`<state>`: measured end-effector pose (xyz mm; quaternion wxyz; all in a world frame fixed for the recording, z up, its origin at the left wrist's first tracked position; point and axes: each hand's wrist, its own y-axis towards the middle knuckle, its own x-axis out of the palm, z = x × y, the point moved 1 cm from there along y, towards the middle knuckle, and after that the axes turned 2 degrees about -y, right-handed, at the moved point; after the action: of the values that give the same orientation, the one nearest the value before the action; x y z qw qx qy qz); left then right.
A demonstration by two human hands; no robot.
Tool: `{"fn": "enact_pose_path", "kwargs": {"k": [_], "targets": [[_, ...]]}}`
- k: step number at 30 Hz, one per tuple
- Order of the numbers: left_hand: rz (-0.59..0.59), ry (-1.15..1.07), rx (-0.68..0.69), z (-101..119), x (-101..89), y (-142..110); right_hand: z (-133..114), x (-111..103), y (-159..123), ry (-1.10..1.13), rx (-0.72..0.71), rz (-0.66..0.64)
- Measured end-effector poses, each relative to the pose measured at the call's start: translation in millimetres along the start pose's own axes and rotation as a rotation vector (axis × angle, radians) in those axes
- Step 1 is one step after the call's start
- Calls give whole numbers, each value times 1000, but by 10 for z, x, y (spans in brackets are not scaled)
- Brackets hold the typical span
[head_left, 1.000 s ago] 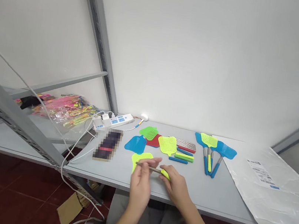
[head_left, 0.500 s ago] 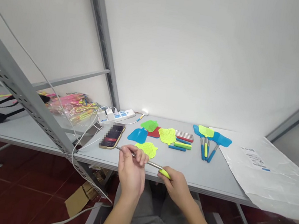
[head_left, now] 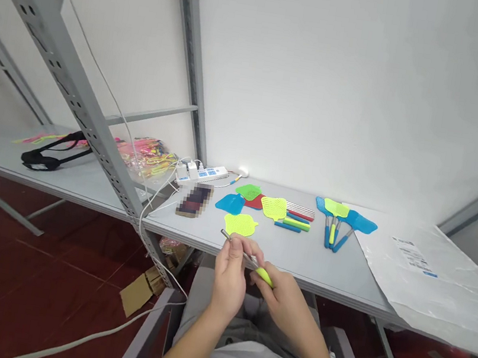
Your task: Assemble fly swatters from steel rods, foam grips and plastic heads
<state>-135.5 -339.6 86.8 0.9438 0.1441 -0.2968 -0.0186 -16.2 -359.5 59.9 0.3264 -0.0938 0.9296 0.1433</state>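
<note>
My left hand is closed around a thin metal rod, whose bare tip pokes out past the thumb. My right hand wraps the lime-yellow handle at the rod's other end. Both hands are close together over the table's front edge. Just beyond them lies a lime fly swatter head. Behind it are a blue swatter head, a green one, a red one and another lime one.
Several loose handles and metal rods lie mid-table. Swatters with handles rest at right beside white plastic sheeting. A phone, power strip and cables are left, near a metal shelf post.
My left hand has slid along the rod toward my right hand, and less rod shows between them. The whole view has shifted a little.
</note>
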Motion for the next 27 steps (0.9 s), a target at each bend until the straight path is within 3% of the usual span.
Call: {"fn": "enact_pose_path", "kwargs": {"k": [5, 8, 13, 17, 19, 22, 27], "targets": [[-88, 63, -136, 82, -97, 68, -42, -237, -86, 108, 46, -31], [-69, 13, -144, 181, -139, 120, -86, -314, -135, 162, 50, -23], [-92, -37, -168, 190, -77, 53, -141, -200, -135, 228, 24, 11], [5, -12, -102, 103, 13, 12, -83, -14, -50, 153, -92, 88], [28, 24, -21, 33, 56, 108, 50, 50, 6, -9, -84, 214], [-17, 88, 25, -152, 136, 415, 387, 78, 79, -257, 82, 397], [-101, 287, 29, -618, 306, 982, 961, -18, 139, -420, 359, 544]]}}
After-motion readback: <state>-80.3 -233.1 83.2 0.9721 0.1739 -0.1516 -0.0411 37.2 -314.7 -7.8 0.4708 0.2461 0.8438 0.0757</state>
